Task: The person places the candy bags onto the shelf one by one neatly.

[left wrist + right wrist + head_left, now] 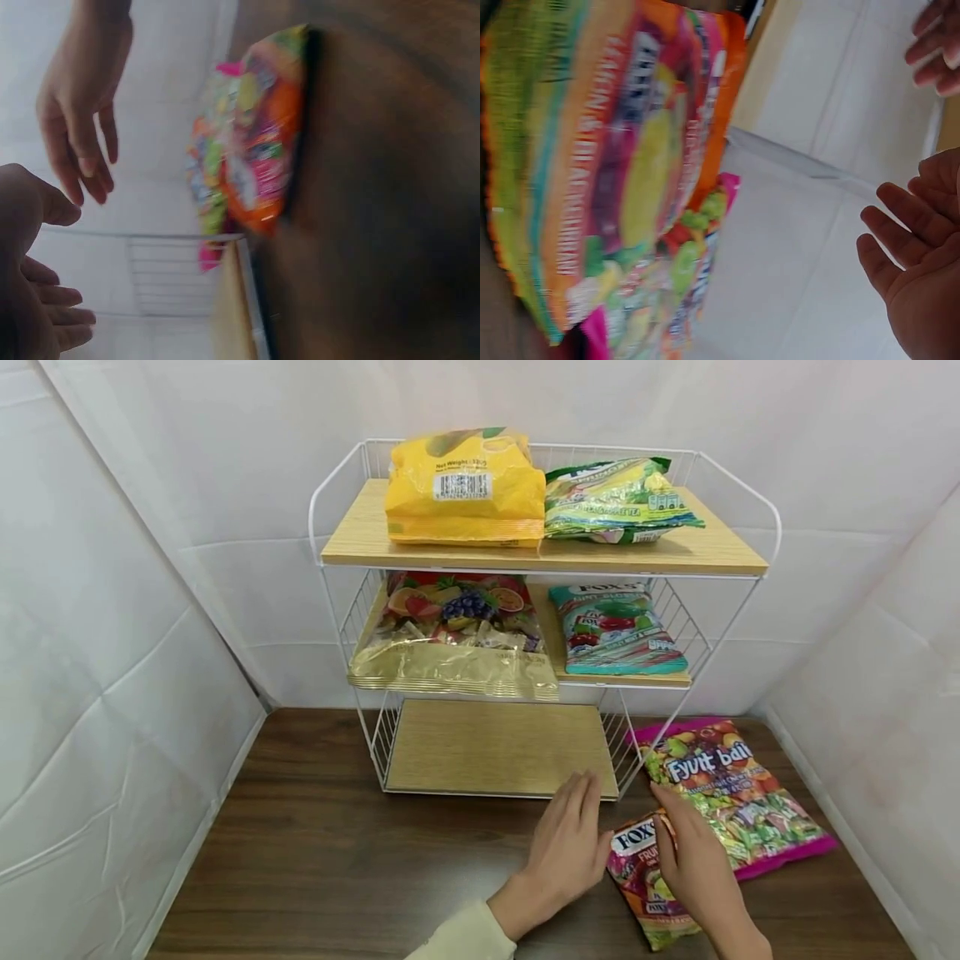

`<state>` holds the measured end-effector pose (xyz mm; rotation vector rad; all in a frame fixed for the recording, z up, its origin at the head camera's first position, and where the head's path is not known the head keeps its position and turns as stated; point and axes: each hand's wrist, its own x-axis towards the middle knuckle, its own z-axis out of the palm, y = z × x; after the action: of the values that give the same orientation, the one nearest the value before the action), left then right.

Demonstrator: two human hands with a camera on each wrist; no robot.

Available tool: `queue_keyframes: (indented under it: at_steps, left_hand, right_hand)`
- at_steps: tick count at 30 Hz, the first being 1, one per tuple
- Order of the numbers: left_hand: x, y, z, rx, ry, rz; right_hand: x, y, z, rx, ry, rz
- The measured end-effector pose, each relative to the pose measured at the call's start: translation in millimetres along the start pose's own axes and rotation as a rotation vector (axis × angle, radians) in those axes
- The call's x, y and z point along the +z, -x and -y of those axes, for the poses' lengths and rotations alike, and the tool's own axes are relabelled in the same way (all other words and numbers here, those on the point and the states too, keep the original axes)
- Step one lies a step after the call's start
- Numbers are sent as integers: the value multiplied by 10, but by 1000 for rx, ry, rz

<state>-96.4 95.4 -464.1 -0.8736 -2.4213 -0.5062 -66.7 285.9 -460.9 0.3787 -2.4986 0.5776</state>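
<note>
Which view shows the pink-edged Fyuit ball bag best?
The head view: the Fyuit ball bag is mostly visible, its name readable, though the right hand hides some of it. The left wrist view shows blurred parts behind the orange Fox's bag; the right wrist view has it behind that bag too, cut by the frame.

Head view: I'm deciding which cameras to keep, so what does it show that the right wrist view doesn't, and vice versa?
Only head: the yellow plastic bag, green-and-yellow plastic bag, gold-and-red plastic bag and teal plastic bag.
Only right wrist: palm side of the right hand, and the orange-and-purple plastic bag with no hand across it.
Both: that bag, the magenta-edged plastic bag, the right hand and left hand.
</note>
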Motion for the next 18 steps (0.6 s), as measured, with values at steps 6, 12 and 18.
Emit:
queue_keyframes:
  at_steps: [6,12,18]
  left_hand:
    - [183,248,-76,-73,173,198]
    - [289,439,-147,36,48,297]
    - [336,557,-237,40,81,443]
  right_hand:
    - [69,159,-116,89,-8,60]
    - [125,329,-200,266,20,246]
    - [156,437,-250,364,38,335]
